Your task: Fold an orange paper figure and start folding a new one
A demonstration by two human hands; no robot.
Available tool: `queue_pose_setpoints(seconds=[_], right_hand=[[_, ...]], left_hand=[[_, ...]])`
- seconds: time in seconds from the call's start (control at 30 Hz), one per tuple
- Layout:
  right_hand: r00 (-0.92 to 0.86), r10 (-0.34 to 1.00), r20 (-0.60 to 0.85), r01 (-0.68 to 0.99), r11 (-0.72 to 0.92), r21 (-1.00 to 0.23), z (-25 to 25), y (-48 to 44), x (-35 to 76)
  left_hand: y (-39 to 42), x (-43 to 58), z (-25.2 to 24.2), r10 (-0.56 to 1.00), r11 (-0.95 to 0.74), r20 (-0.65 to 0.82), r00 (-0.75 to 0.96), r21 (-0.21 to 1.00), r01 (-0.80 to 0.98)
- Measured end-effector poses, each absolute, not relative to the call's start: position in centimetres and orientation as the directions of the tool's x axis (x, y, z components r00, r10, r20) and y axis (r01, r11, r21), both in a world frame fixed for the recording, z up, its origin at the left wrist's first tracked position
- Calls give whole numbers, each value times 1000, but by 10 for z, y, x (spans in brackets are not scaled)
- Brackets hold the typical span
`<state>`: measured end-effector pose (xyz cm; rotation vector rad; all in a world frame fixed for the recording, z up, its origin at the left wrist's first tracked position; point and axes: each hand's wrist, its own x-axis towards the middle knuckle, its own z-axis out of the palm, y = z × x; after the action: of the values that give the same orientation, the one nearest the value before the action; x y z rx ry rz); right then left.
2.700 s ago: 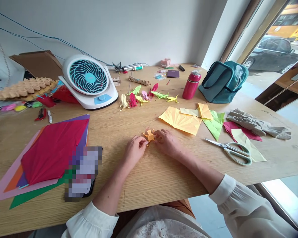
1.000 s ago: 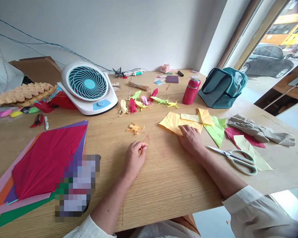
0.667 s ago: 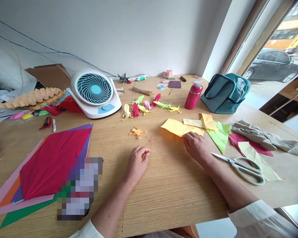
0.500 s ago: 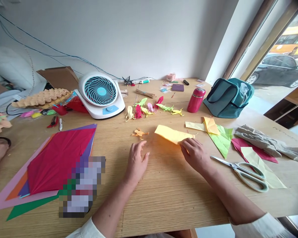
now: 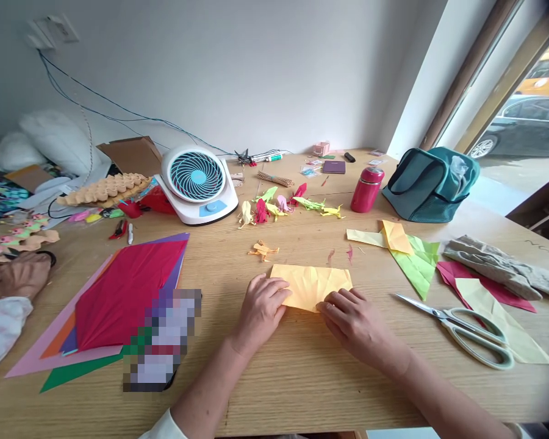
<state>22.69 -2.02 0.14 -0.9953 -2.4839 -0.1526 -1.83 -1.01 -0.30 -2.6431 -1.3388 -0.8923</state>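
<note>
A creased yellow-orange sheet of paper (image 5: pixel 313 283) lies low over the wooden table, its long side towards me. My left hand (image 5: pixel 263 305) is closed on its left end, fingers on top and the thumb hidden beneath. My right hand (image 5: pixel 354 320) has its fingers bent and pressed together on the near right edge. Beyond the sheet sits a small folded orange paper figure (image 5: pixel 263 250). Farther back is a cluster of folded paper figures (image 5: pixel 277 208) in pink, green and yellow.
Scissors (image 5: pixel 457 329), paper pieces (image 5: pixel 416 259) and a grey cloth (image 5: pixel 489 265) lie on the right. Behind stand a red flask (image 5: pixel 367 190), a teal bag (image 5: pixel 430 186) and a fan (image 5: pixel 199 183). Coloured sheets (image 5: pixel 128 292) lie left, near another person's hand (image 5: pixel 25 277).
My left hand has moved right and taken hold of the paper's left end. The sheet has come nearer and lies straighter. Another person's hand and sleeve now show at the left.
</note>
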Motion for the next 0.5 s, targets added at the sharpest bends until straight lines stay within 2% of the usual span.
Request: queue_pose_setpoints(seconds=[0.17, 0.33, 0.5], right_hand=[[-631, 673, 386, 702, 707, -85, -7, -23, 241], [-722, 618, 312, 630, 773, -73, -15, -26, 247], [-743, 587, 323, 600, 797, -68, -20, -32, 247]], left_hand=[[-26, -18, -3, 673, -684, 523, 523, 172, 709], [-38, -28, -14, 667, -709, 499, 553, 199, 676], [-44, -37, -25, 712, -685, 412, 569, 230, 691]])
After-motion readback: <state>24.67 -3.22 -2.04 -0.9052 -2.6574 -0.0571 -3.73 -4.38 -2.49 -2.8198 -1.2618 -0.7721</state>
